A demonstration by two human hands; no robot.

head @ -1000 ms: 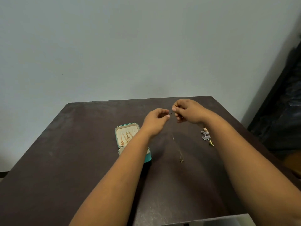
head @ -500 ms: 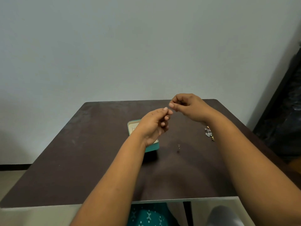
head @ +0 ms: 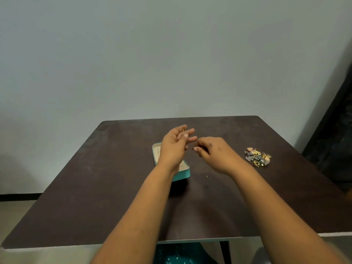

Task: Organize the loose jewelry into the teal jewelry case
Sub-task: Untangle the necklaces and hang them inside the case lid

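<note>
Dark table [head: 95, 187], grey wall [head: 133, 54]. Left hand [head: 174, 147] pinches gold piece [head: 184, 128], hiding case [head: 182, 173]; right hand [head: 213, 155] curled, contents unclear.

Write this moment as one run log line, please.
left hand: pinches small gold piece above teal jewelry case | right hand: curled, contents unclear | loose jewelry pile: on table

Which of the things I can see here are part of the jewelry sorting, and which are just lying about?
Part of the job:
- teal jewelry case, open, partly behind the left forearm
- pile of loose jewelry on the table's right side
- small gold piece at the left hand fingertips
- right hand

Lying about:
- dark table
- tiny speck near the case, too small to identify
</note>
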